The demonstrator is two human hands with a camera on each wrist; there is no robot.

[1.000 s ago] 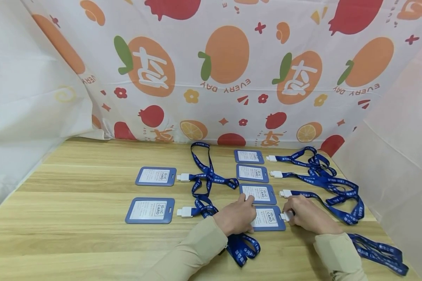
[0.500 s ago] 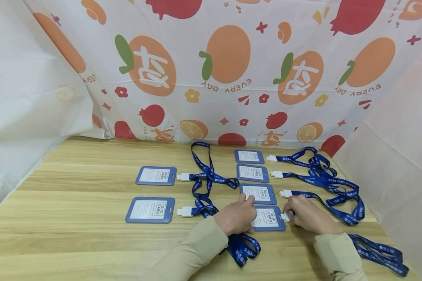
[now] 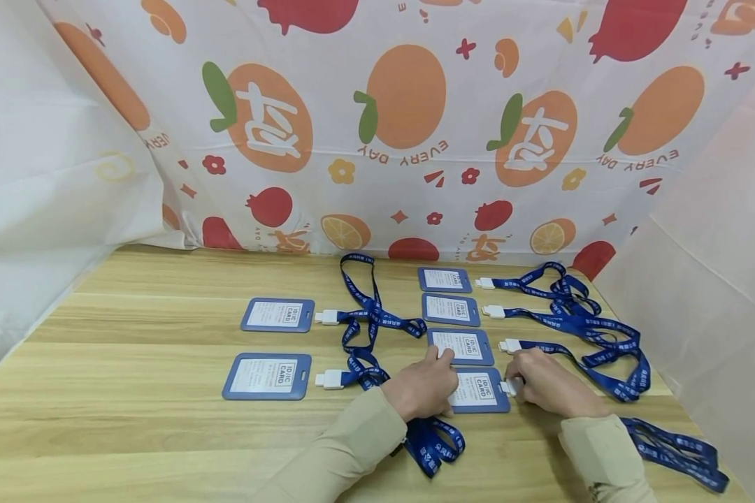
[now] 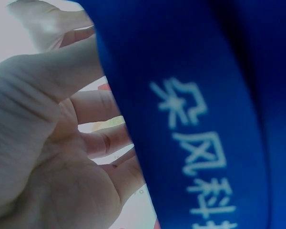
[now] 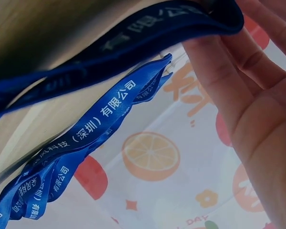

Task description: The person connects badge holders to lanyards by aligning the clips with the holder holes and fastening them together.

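Note:
My left hand (image 3: 423,385) holds the left end of a blue ID card holder (image 3: 478,390), the nearest in the right column, with fingers at its far edge and thumb at its near edge. My right hand (image 3: 550,385) pinches a white lanyard clip (image 3: 512,386) right at the slot on the holder's right end. Below the right hand hangs a blue lanyard strap (image 5: 95,114) in the right wrist view. In the left wrist view, a blue strap (image 4: 205,95) covers part of the left hand's fingers.
Three more card holders (image 3: 461,347) lie behind in the right column, each with a lanyard (image 3: 579,325) beside it. Two holders (image 3: 266,376) lie at left, their lanyards (image 3: 372,314) to the right. A strap bundle (image 3: 437,447) pokes out beneath the left wrist. Printed cloth backs the wooden table (image 3: 132,433).
Both hands keep their hold on the card holder and clip, with no clear movement. The whole view shifts only very slightly.

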